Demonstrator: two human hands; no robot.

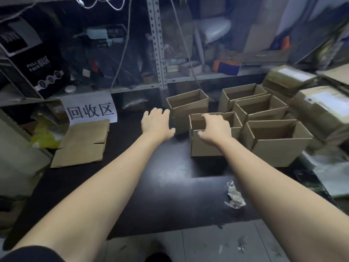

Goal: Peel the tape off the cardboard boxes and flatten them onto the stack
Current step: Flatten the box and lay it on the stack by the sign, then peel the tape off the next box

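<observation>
Cardboard boxes (273, 146) are standing open-topped in a cluster on the right half of the dark surface (151, 176), several touching wall to wall. The flattened stack (81, 144) is lying well apart from them at the left edge, below a paper sign (91, 110).

I am working on the nearest box (207, 146), at the front left of the cluster. My right hand (215, 129) is lying across its open top, fingers bent toward the far rim and thumb at the near rim; I cannot tell whether it is clamping yet. My left hand (156, 121) is hovering with fingers spread and holding nothing, just beside the box behind (188, 106).

To do this step well, I am judging that the right hand should be taking a firm hold on one wall and lifting the box clear of its neighbours, since they are crowding it. The left hand should be coming under to support it and turn the bottom up, because any tape is hidden from here. A crumpled tape scrap (235, 197) is lying near the front edge, so I am planning to keep the box off it.
</observation>
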